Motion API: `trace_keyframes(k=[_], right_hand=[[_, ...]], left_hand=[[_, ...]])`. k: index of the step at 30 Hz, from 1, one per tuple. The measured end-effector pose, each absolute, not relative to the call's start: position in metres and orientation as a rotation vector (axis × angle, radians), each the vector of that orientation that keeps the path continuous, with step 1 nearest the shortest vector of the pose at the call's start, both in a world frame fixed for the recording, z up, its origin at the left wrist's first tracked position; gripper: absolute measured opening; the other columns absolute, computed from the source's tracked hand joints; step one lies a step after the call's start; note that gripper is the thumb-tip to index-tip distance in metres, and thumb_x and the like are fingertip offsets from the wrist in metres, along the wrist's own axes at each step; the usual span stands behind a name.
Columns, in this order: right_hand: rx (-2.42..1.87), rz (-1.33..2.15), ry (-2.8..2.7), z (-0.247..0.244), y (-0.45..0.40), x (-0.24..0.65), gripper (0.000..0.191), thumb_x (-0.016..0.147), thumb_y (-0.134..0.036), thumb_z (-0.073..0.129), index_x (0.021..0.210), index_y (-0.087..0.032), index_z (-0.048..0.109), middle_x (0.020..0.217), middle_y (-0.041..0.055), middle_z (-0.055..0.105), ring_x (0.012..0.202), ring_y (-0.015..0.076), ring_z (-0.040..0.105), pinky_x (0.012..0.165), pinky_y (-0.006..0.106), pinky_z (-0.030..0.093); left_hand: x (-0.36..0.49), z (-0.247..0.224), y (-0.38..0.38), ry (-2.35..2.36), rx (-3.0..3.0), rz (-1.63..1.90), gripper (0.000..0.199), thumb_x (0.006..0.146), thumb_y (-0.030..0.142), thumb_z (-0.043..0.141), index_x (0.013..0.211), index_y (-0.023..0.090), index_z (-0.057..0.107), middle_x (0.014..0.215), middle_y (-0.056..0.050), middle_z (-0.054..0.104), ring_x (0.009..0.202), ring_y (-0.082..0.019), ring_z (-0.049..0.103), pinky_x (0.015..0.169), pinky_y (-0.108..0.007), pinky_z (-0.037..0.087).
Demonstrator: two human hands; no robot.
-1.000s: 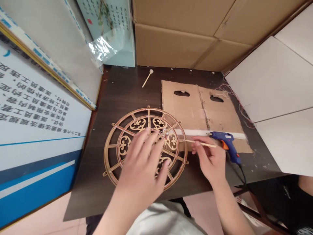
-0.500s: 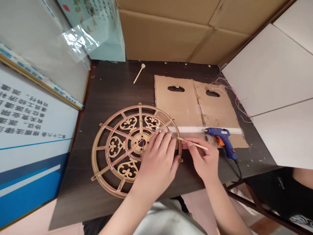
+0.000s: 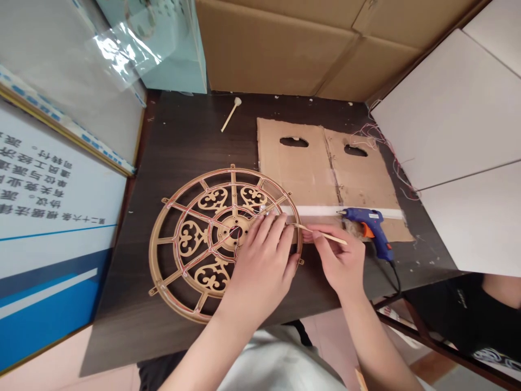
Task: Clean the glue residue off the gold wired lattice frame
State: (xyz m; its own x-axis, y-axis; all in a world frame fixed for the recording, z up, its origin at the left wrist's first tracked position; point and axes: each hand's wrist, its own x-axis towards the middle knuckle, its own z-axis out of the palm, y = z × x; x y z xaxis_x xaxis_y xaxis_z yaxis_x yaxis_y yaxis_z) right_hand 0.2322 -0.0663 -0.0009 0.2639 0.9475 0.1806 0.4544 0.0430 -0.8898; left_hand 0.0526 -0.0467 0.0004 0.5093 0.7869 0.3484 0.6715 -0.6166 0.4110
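Note:
A round gold openwork frame point(image 3: 165, 279) with thin reddish wires along its ribs lies on the dark table. My left hand point(image 3: 264, 260) rests over its right part, fingers slightly spread, palm down; what lies under the palm is hidden. Pinched in my right hand point(image 3: 342, 260) is a thin wooden stick point(image 3: 331, 237), its tip touching the frame's right rim beside my left fingertips. The blue glue gun point(image 3: 376, 231) with an orange trigger lies just right of my right hand.
Flat cardboard point(image 3: 293, 168) with two cut holes lies behind the frame. Another stick point(image 3: 230, 117) with a white blob is at the back. Loose wires point(image 3: 391, 146) hang by white boxes point(image 3: 459, 119) at right. A person in black point(image 3: 459, 320) is at lower right.
The whole view has shifted slightly, with the table and objects a little higher in the picture. Both hands keep nearly the same pose at the frame's right rim.

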Motion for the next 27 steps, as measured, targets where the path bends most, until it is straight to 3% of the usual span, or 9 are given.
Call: trace_keyframes(k=[12, 27], right_hand=[[-1.546, 0.632, -1.35, -0.0007, -0.067, 0.2314, 0.02, 0.093, -0.018, 0.066, 0.096, -0.028, 0.083, 0.088, 0.0035, 0.084, 0.076, 0.0246, 0.082, 0.073, 0.037, 0.07], [-1.538, 0.731, -1.331, 0.0006, -0.0634, 0.2326, 0.016, 0.094, -0.023, 0.067, 0.092, -0.025, 0.083, 0.088, 0.0027, 0.084, 0.076, 0.0234, 0.082, 0.072, 0.034, 0.071]], left_hand=[[0.0518, -0.0015, -0.0483, 1.248, 2.532, 0.778, 0.037, 0.101, 0.025, 0.06, 0.134, 0.008, 0.064, 0.148, -0.016, 0.064, 0.14, -0.035, 0.057, 0.124, -0.055, 0.045], [0.0509, -0.0021, -0.0445, 1.224, 2.524, 0.793, 0.037, 0.095, 0.023, 0.069, 0.129, 0.009, 0.069, 0.144, -0.015, 0.067, 0.137, -0.035, 0.061, 0.123, -0.055, 0.048]])
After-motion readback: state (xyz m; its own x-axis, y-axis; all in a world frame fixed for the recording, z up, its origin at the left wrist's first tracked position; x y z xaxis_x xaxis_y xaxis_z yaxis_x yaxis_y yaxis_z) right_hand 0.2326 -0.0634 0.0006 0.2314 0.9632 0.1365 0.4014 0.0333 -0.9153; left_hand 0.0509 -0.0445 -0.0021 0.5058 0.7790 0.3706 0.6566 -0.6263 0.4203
